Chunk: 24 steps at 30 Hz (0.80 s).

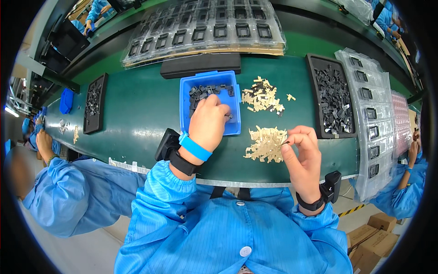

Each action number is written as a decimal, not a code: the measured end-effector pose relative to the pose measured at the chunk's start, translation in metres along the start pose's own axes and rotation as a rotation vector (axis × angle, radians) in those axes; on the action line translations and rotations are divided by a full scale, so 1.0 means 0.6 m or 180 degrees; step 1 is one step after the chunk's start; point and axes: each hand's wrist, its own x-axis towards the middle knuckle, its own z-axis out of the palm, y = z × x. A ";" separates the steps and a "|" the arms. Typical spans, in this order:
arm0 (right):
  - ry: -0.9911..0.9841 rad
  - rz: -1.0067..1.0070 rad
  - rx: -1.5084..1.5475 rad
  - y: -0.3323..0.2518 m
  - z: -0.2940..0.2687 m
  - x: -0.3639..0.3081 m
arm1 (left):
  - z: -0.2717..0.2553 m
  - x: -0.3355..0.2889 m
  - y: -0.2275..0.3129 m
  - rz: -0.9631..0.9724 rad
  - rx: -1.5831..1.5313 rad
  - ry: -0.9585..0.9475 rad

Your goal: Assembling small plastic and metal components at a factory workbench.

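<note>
My left hand (208,121) reaches down into a blue plastic bin (185,112) holding small black plastic parts (210,91). Its fingers are curled together at the bin's right side, and whatever is between them is hidden. To the right, my right hand (302,153) pinches a small dark piece between thumb and forefinger, too small to name. That pinch is at the right edge of a pile of cream-coloured small strips (266,145). Farther back lies another heap of cream strips mixed with black bits (262,96).
A black tray (335,98) of dark parts stands at the right, beside clear blister trays (374,132). Stacked blister trays (200,34) and a black bar (200,65) are behind the bin. At left are another black tray (95,104) and a co-worker's sleeve (68,192).
</note>
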 end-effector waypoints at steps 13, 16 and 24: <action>-0.0274 0.0118 0.0633 -0.013 0.027 0.003 | -0.084 -0.060 0.085 -0.1303 -0.3666 -0.0957; -0.0619 0.0214 0.1055 -0.019 0.043 -0.003 | -0.075 -0.072 0.092 -0.1201 -0.3878 -0.0947; -0.0645 0.0082 0.0769 -0.016 0.049 -0.015 | -0.059 -0.095 0.104 -0.1497 -0.4481 -0.0968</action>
